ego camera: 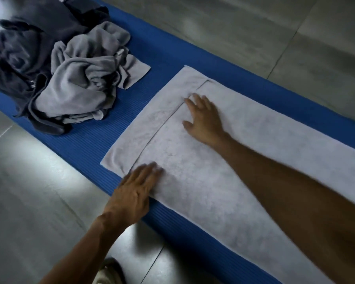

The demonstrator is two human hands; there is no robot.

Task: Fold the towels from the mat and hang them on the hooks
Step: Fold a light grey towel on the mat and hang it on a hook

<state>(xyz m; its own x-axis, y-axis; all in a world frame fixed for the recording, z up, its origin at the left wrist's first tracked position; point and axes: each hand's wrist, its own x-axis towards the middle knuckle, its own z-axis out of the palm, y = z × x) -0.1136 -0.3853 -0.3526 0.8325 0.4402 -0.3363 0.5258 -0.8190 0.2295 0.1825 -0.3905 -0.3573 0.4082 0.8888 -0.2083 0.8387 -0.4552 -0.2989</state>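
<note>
Pale grey terry, a long towel lies flat along the blue mat on the tiled floor, its far end folded back over itself so that a hem line runs across it; it is spread out this way, I judge, so the layers can be smoothed before the next fold. From the head view, the left hand rests flat on the near edge, fingers straight and close together, though motion blur makes the fingertips uncertain. The right hand presses palm-down near the hem, fingers spread, holding nothing. Unfolded still, a light grey towel and a dark towel lie heaped at the mat's far end. No hooks show.
</note>
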